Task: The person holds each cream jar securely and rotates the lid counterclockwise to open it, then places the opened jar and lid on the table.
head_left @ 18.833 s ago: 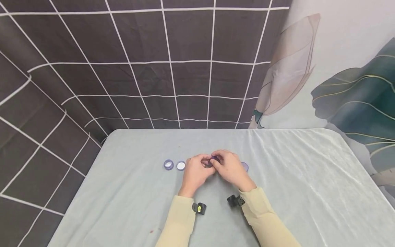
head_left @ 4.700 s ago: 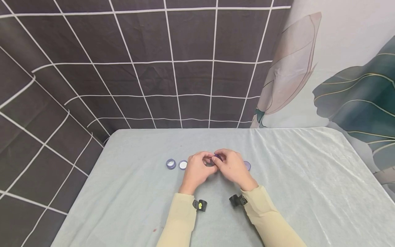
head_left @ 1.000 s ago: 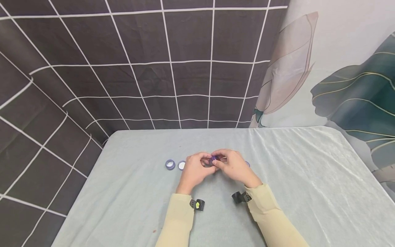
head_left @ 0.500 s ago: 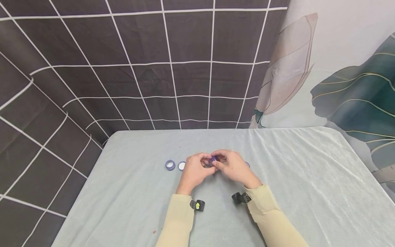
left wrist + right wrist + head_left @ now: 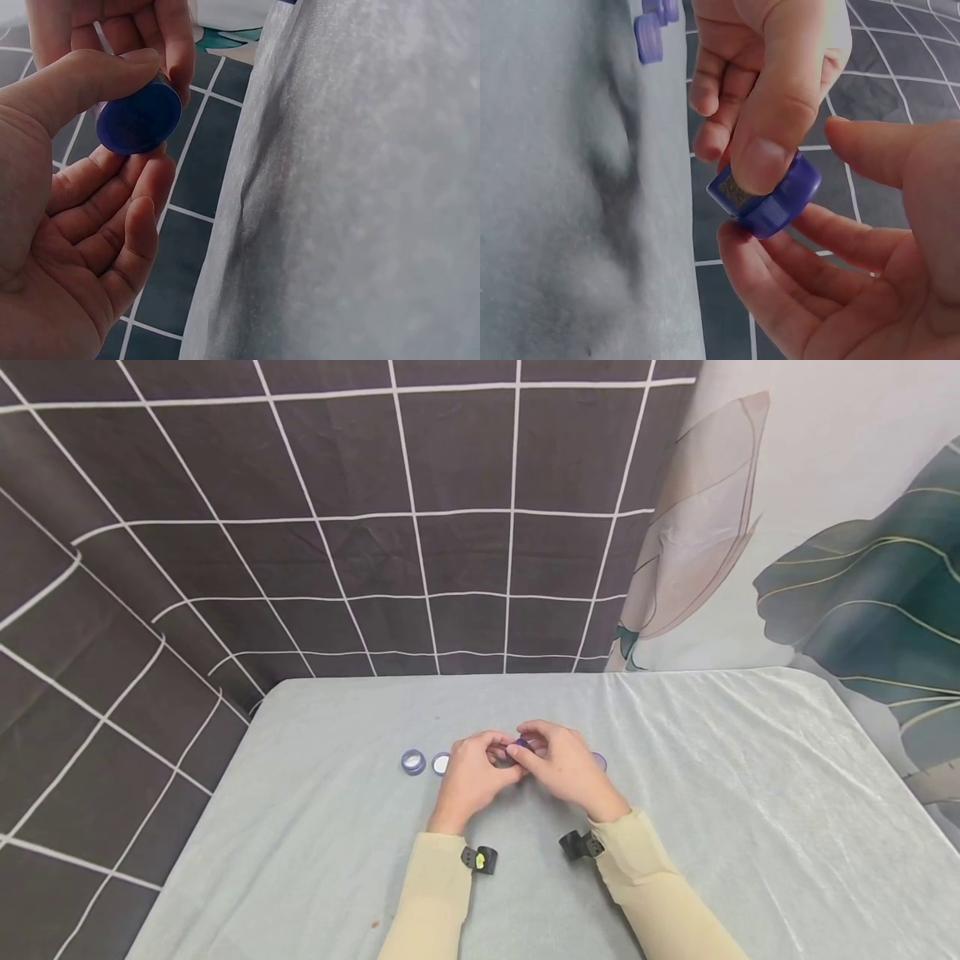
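Note:
Between both hands is a small round jar (image 5: 776,202) with a purple cap-like end and a clear part that shows brownish grains. My left hand (image 5: 474,777) pinches it between thumb and fingertips. In the left wrist view its round purple face (image 5: 139,120) points at the camera. My right hand (image 5: 562,768) reaches round it from the other side. Its thumb stands away from the jar in the right wrist view, while the bent fingertips (image 5: 735,232) are at the purple edge. Left of the hands lie a purple jar (image 5: 413,762) and a white-faced purple disc (image 5: 440,763).
A purple disc (image 5: 599,762) lies partly hidden behind the right hand. Purple round pieces (image 5: 649,39) show at the top of the right wrist view. A pale velvety cloth (image 5: 712,793) covers the table, which ends at a dark gridded curtain (image 5: 465,552).
The hands have stayed in one place. Over the last second the right hand has shifted on the jar, its thumb moving left across the purple end in the head view.

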